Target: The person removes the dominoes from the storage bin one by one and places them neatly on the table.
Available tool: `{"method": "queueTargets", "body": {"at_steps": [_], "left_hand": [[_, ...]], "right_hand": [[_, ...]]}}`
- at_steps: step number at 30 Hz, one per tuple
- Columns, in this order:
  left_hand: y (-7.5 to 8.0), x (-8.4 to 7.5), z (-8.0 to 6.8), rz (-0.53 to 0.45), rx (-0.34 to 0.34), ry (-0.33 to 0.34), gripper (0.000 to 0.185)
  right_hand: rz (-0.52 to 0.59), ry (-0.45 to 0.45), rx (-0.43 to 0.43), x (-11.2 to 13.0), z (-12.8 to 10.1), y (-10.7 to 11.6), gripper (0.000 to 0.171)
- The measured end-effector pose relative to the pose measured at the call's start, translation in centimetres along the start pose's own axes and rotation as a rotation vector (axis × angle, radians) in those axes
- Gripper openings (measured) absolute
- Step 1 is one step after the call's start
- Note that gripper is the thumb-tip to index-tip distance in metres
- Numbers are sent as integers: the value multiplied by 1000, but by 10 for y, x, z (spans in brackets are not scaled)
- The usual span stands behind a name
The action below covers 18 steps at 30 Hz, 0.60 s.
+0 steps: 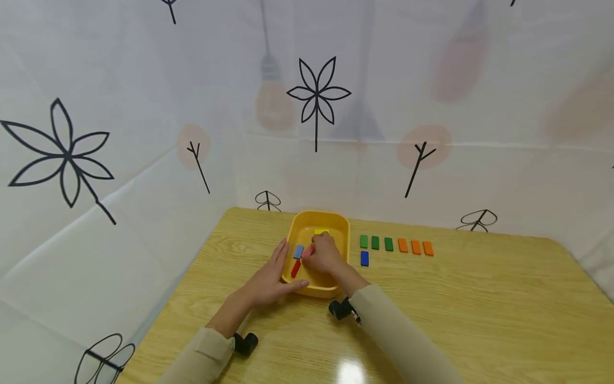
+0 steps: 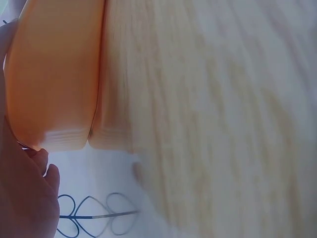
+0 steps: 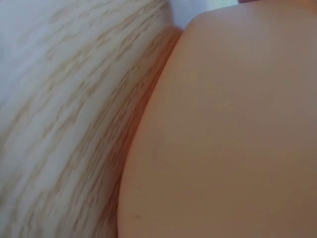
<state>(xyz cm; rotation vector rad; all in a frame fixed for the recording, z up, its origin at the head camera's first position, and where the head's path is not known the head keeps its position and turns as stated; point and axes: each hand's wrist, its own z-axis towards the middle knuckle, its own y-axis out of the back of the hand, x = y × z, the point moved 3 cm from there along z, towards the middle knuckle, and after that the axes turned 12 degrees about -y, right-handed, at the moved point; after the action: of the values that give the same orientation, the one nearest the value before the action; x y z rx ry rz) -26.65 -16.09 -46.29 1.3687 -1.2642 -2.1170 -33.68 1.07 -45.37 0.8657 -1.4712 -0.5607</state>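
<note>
A yellow-orange plastic tray [image 1: 342,226] sits on the wooden table. My left hand [image 1: 266,280] rests against its near-left corner, long fingers along the left side and thumb stretched over the front rim. Reaching inside, my right hand [image 1: 327,255] pinches a pink block [image 1: 308,251] low over the tray floor. Beside the pink block lie a light blue block [image 1: 298,252] and a red block [image 1: 296,268]. A yellow block [image 1: 321,231] lies further back, partly hidden by the right hand. The tray's outer wall fills much of the right wrist view [image 3: 223,129].
Right of the tray, green blocks [image 1: 375,242] and orange blocks [image 1: 415,247] stand in a row, with a dark blue block [image 1: 364,258] in front. A patterned white cloth [image 1: 316,176] hangs behind the table's far edge and along its left side.
</note>
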Motion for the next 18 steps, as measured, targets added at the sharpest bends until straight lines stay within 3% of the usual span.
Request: {"method": "queueTargets", "body": {"at_steps": [3, 8, 18], "left_hand": [[0, 0, 0, 0, -3, -2, 118], [1, 0, 0, 7, 4, -5, 118], [0, 0, 0, 17, 11, -2, 117]], "right_hand": [[-23, -48, -35, -2, 2, -1, 28], [-76, -77, -63, -3, 5, -3, 26], [-139, -42, -49, 0, 3, -2, 21]]}}
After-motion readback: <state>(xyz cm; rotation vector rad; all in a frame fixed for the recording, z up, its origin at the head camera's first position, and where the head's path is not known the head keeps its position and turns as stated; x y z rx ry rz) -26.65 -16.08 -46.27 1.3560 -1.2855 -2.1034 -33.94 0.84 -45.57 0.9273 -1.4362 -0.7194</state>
